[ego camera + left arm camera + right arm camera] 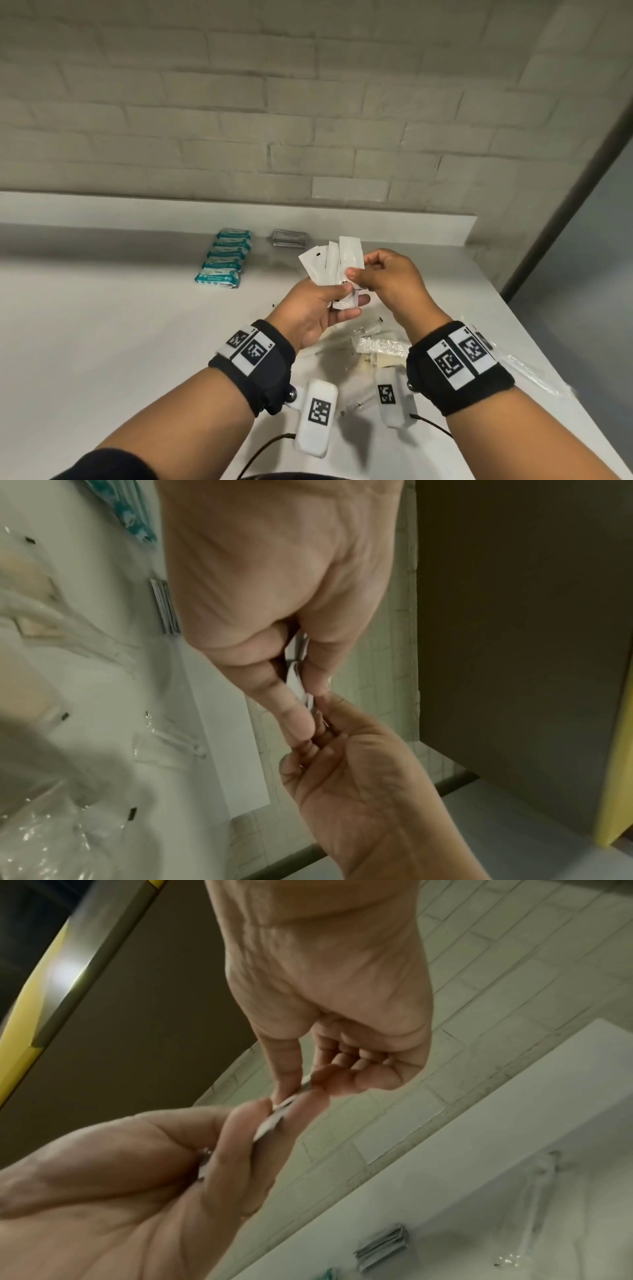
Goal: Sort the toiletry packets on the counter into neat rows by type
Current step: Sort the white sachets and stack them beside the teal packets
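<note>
- Several white packets fanned in my left hand, gripped.
- My right hand pinches one packet's edge.
- Teal packs lie rowed on the counter.

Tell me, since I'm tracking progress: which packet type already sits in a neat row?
The teal packets, lined up on the counter; the white sachets are fanned in the left hand.

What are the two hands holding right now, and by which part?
A fan of white packets. The left hand grips their lower ends; the right hand pinches the rightmost packet partway down its right edge, between thumb and fingers.
</note>
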Tool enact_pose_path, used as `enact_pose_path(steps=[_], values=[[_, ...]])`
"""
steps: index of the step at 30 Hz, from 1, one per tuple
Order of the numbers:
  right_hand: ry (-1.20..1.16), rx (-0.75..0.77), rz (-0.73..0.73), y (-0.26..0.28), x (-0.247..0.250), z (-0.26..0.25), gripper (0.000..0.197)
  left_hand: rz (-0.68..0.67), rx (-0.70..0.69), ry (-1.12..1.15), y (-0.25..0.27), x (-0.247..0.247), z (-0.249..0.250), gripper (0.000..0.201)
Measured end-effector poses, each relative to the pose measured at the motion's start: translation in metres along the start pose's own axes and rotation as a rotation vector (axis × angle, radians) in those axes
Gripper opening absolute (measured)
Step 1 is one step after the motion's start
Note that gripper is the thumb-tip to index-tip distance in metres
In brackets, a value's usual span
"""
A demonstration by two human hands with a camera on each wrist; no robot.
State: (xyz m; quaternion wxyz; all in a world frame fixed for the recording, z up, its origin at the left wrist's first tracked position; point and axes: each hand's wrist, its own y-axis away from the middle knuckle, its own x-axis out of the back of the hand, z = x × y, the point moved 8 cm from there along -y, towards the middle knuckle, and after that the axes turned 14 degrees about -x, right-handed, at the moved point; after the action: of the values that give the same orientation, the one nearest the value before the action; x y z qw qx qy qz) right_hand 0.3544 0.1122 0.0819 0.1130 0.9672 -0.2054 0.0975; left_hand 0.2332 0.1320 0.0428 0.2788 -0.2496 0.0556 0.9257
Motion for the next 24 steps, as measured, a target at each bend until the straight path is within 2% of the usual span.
enact_pose_path(steps=[2,4,6,9,12,14,18,21,24], values=[[0.037,-0.006,0.066,0.000,0.003,-0.001,0.020,0.016,0.007,-0.004,0.004,0.006,0.002,0.027],[-0.065,-0.031,0.141,-0.003,0.012,-0.001,0.022,0.024,-0.012,-0.013,0.006,0.012,0.007,0.024],[-0.184,-0.047,0.145,-0.004,0.015,-0.001,0.030,0.046,-0.027,-0.020,0.008,0.020,0.013,0.018],[-0.103,-0.024,0.140,-0.003,0.007,-0.003,0.031,0.082,-0.054,-0.017,0.010,0.033,0.022,0.014],[-0.184,-0.029,-0.007,0.002,-0.022,-0.001,0.025,0.114,-0.087,0.006,0.012,0.046,0.029,0.018],[-0.313,-0.014,-0.107,0.008,-0.041,-0.002,0.012,0.133,-0.102,0.033,0.015,0.053,0.035,0.021],[-0.354,-0.009,-0.197,0.009,-0.065,0.002,0.059,0.167,-0.086,0.060,0.020,0.068,0.043,0.013],[-0.374,-0.008,-0.306,0.014,-0.089,0.000,0.059,0.184,-0.007,0.007,0.026,0.077,0.042,0.017],[-0.455,-0.009,-0.370,0.019,-0.110,-0.003,0.056,0.139,0.077,-0.083,0.033,0.082,0.037,0.022]])
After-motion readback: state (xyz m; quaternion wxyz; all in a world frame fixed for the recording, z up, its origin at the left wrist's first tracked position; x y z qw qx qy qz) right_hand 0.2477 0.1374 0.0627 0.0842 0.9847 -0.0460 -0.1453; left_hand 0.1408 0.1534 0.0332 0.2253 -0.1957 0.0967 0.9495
